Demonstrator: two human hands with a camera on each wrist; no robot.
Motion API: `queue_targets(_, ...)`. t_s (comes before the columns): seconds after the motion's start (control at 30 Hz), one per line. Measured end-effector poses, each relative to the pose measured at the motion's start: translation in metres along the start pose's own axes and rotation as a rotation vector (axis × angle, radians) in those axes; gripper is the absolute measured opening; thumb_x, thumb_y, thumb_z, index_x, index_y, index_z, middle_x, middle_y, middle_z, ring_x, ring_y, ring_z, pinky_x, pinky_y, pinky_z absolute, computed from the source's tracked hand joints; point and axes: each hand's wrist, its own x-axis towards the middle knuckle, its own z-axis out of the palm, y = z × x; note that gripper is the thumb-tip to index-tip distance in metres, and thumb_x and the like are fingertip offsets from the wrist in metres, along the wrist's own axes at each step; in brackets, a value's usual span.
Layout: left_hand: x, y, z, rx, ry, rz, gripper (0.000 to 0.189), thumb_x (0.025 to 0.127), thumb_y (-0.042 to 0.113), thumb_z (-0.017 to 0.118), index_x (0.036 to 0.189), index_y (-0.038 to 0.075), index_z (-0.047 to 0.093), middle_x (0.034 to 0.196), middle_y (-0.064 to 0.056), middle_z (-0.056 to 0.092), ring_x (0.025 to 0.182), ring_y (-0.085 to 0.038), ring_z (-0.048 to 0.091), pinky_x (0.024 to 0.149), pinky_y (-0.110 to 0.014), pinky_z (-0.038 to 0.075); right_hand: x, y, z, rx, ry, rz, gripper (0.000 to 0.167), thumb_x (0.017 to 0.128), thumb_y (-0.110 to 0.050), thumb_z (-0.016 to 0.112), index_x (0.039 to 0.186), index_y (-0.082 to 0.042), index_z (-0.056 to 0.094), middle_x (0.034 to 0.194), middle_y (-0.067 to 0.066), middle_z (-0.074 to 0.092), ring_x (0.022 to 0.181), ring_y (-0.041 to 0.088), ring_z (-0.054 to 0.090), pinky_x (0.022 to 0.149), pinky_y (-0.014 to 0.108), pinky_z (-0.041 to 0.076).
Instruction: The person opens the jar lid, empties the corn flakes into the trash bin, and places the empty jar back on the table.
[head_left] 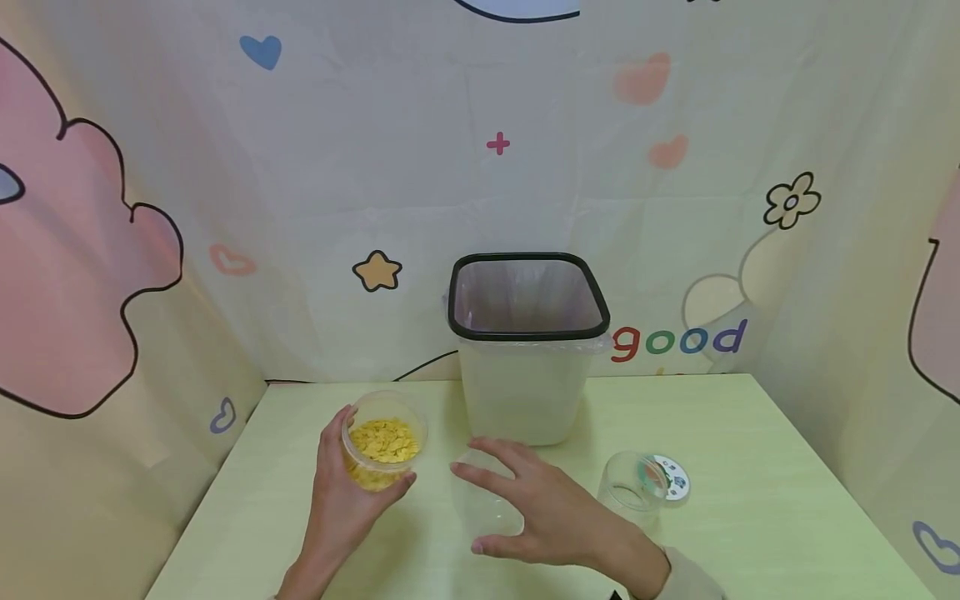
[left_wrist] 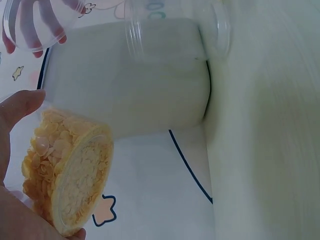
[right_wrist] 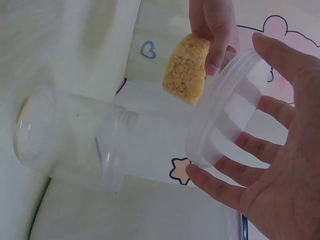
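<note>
My left hand (head_left: 352, 483) grips a clear plastic tub (left_wrist: 40, 120) of pale yellow flakes (head_left: 384, 440), thumb on one side and fingers on the other. The tub is held uncovered and a little tilted above the table. My right hand (head_left: 543, 508) holds a clear round lid (right_wrist: 225, 107) by its rim between thumb and spread fingers, apart from the tub. Below the lid, a clear jar (right_wrist: 70, 140) stands upright on the table. In the head view that jar and the lid overlap under my right hand and are hard to tell apart.
A pale bin (head_left: 525, 392) with a black rim and a liner stands at the back middle. To the right are another clear jar (head_left: 630, 492) and a printed disc-shaped lid (head_left: 672, 478). A patterned cloth (head_left: 360, 167) hangs behind the pale green table (head_left: 750, 500).
</note>
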Motion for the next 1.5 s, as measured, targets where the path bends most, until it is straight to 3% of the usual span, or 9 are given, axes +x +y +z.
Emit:
queue_targets(0.37, 0.001, -0.009, -0.018, 0.036, 0.015, -0.068, 0.118, 0.059, 0.025, 0.095, 0.153, 0.021, 0.023, 0.147, -0.010, 0.037, 0.133, -0.033, 0.040, 0.105, -0.065, 0.039, 0.010, -0.010, 0.019, -0.007, -0.033, -0.015, 0.073, 0.084, -0.060, 0.067, 0.148, -0.037, 0.041, 0.152, 0.002, 0.039, 0.132, 0.023, 0.047, 0.100, 0.040, 0.051)
queue_targets(0.77, 0.002, -0.016, -0.032, 0.062, 0.046, -0.086, 0.117, 0.061, 0.022, 0.094, 0.153, 0.018, 0.022, 0.147, -0.014, 0.036, 0.133, -0.036, 0.039, 0.105, -0.068, 0.035, 0.022, -0.019, 0.042, -0.008, -0.116, 0.004, 0.073, 0.084, -0.057, 0.069, 0.148, -0.037, 0.040, 0.153, 0.004, 0.038, 0.135, 0.024, 0.046, 0.102, 0.042, 0.050)
queue_targets(1.23, 0.001, -0.022, -0.036, 0.076, 0.035, -0.114, 0.119, 0.062, 0.026, 0.094, 0.155, 0.018, 0.019, 0.149, -0.014, 0.034, 0.134, -0.037, 0.039, 0.106, -0.068, 0.034, 0.030, -0.027, 0.081, -0.037, -0.200, -0.039, 0.068, 0.088, -0.059, 0.063, 0.148, -0.034, 0.041, 0.151, 0.007, 0.041, 0.134, 0.025, 0.047, 0.096, 0.039, 0.053)
queue_targets(1.5, 0.002, -0.023, -0.037, 0.065, 0.029, -0.122, 0.119, 0.062, 0.027, 0.094, 0.154, 0.017, 0.019, 0.148, -0.015, 0.035, 0.134, -0.037, 0.039, 0.107, -0.067, 0.034, 0.029, -0.024, 0.099, -0.031, -0.258, -0.001, 0.068, 0.088, -0.059, 0.063, 0.148, -0.036, 0.042, 0.152, 0.005, 0.041, 0.134, 0.023, 0.047, 0.096, 0.036, 0.053)
